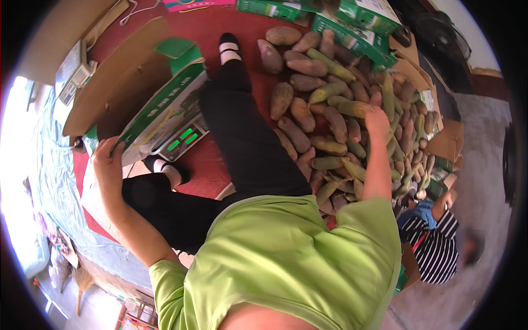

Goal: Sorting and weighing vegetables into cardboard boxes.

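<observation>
My left hand (107, 159) grips the near edge of an open cardboard box (159, 113) with green and white printed sides. A scale with a lit green display (182, 139) is partly hidden under or behind the box. To the right, my right hand (377, 122) reaches into a large heap of long root vegetables (300, 113), purple-brown and greenish. Its fingers are closed at the end of a yellowish-brown root (353, 109); how they wrap it is partly hidden. My black-trousered legs (247, 132) are between box and heap.
Green cartons (357, 41) stand behind the heap. A black fan (440, 34) is at the far right. Another person in a striped top (434, 247) is beside the heap's right end. A broom (82, 283) is at lower left, near plastic sheeting (55, 181).
</observation>
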A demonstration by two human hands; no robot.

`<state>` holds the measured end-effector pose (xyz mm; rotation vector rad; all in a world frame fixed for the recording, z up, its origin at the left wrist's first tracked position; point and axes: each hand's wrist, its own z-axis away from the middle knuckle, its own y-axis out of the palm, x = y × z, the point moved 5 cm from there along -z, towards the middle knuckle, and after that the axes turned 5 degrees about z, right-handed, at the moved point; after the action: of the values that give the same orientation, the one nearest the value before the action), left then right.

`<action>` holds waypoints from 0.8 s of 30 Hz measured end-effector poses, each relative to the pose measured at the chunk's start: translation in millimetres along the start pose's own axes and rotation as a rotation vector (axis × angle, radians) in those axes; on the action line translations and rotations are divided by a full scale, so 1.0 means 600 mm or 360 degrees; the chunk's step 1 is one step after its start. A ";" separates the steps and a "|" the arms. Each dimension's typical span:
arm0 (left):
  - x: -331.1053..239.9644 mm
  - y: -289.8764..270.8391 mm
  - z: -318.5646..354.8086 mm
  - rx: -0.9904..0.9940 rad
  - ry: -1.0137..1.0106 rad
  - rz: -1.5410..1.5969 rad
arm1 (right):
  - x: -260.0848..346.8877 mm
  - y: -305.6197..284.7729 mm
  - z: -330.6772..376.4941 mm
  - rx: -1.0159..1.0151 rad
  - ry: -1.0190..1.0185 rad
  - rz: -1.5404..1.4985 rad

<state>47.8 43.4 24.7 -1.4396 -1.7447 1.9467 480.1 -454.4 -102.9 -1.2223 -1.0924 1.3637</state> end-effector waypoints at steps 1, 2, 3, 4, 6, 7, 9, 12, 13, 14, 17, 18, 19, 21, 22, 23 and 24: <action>-0.001 -0.001 0.001 -0.0015 -0.0004 -0.0004 | 0.012 -0.016 0.001 0.0002 -0.0040 -0.0020; -0.010 0.001 -0.001 -0.0009 -0.0044 0.0003 | 0.016 -0.032 0.002 0.0019 -0.0071 -0.0221; -0.020 0.001 -0.002 -0.0002 -0.0072 -0.0049 | 0.031 -0.048 0.003 0.0043 -0.0103 -0.0427; -0.028 0.000 -0.003 0.0005 -0.0101 -0.0100 | 0.051 -0.064 0.005 0.0047 -0.0134 -0.0441; -0.033 -0.005 -0.002 0.0013 -0.0135 -0.0155 | 0.105 -0.105 0.018 0.0130 -0.0345 -0.0995; -0.028 -0.005 0.002 0.0012 -0.0136 -0.0136 | 0.134 -0.128 0.024 0.0140 -0.0371 -0.1004; -0.025 -0.002 0.001 0.0034 -0.0141 -0.0127 | 0.207 -0.196 0.049 0.0089 -0.0718 -0.1370; -0.024 -0.004 0.004 0.0007 -0.0086 -0.0121 | 0.323 -0.299 0.116 0.0183 -0.1044 -0.1801; -0.024 -0.004 0.005 0.0010 -0.0084 -0.0128 | 0.356 -0.327 0.136 0.0183 -0.1140 -0.1891; -0.026 -0.006 0.005 0.0011 -0.0087 -0.0124 | 0.386 -0.351 0.152 0.0175 -0.1300 -0.1861; -0.027 -0.007 0.006 0.0043 -0.0106 -0.0192 | 0.491 -0.382 0.204 0.0297 -0.1624 -0.1974; -0.023 -0.008 0.008 0.0045 -0.0099 -0.0174 | 0.523 -0.417 0.241 0.0300 -0.1727 -0.1509; -0.025 -0.008 0.006 0.0052 -0.0070 -0.0150 | 0.548 -0.424 0.262 -0.0050 -0.1965 -0.1593; -0.025 -0.007 0.005 0.0060 -0.0064 -0.0130 | 0.613 -0.395 0.287 -0.0132 -0.1990 -0.1237; -0.023 -0.005 0.005 0.0069 -0.0070 -0.0113 | 0.649 -0.376 0.303 -0.0073 -0.2032 -0.1151; -0.024 -0.006 0.005 0.0069 -0.0067 -0.0108 | 0.681 -0.359 0.325 -0.0071 -0.2169 -0.1008; -0.024 -0.006 0.005 0.0075 -0.0082 -0.0136 | 0.707 -0.342 0.345 -0.0206 -0.2199 -0.0979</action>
<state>51.4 32.8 35.1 -1.2894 -1.7394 1.9834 280.6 -10.8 64.8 0.2330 -2.2431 1.5666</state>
